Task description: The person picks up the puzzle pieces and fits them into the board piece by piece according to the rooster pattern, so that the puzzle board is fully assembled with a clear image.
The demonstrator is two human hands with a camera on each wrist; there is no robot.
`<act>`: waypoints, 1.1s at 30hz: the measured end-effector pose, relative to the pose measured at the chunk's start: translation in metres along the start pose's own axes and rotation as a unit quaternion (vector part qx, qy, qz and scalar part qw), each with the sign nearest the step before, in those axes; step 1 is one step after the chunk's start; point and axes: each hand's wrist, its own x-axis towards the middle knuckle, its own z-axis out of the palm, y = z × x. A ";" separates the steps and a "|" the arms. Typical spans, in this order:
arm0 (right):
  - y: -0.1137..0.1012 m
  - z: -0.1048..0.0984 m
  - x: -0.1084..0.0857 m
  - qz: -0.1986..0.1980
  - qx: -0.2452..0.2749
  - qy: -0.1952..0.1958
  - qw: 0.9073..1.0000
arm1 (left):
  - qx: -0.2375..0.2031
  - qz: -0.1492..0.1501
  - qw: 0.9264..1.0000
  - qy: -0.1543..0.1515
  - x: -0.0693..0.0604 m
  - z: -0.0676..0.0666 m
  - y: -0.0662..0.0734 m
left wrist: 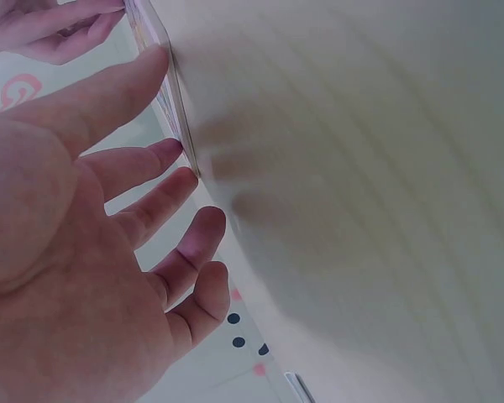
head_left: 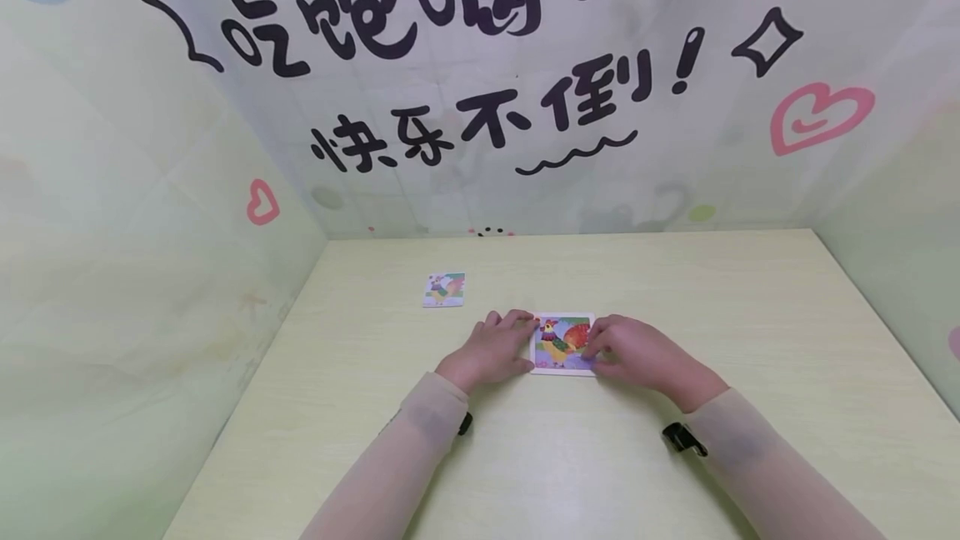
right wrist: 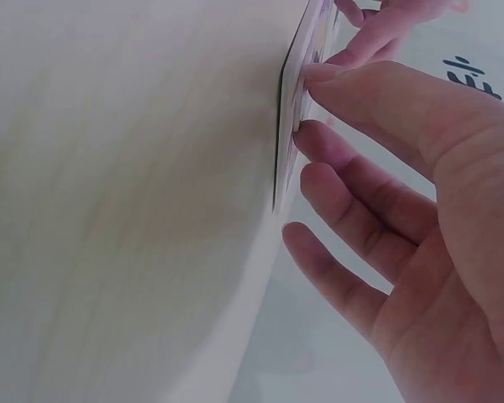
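Observation:
A small rooster picture board (head_left: 558,344) with a white frame, like a frame-tray jigsaw, lies flat on the table. At its left edge is my left hand (head_left: 495,348), thumb and index fingertip touching the frame, the other fingers loosely bent. My right hand (head_left: 637,352) covers part of the board's right side. In the right wrist view, the right thumb (right wrist: 361,88) lies on the frame and a fingertip touches the picture surface. Whether a loose piece sits under the right fingers, I cannot tell.
A square card (head_left: 444,290) with a paler print of the same rooster lies behind and left of the board. The pale wooden table (head_left: 675,290) ends at a printed cloth backdrop (head_left: 480,190) at the back, with cloth on both sides.

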 end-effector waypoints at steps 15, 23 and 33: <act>0.002 -0.003 0.004 -0.008 0.005 -0.014 1.000 | -0.004 0.004 1.000 0.001 0.001 0.001 -0.001; 0.004 -0.003 0.006 -0.003 0.027 -0.016 1.000 | -0.006 0.002 1.000 -0.001 0.000 -0.002 -0.001; 0.009 0.000 0.006 0.014 0.073 -0.020 0.997 | -0.001 0.000 1.000 -0.001 0.001 0.000 0.000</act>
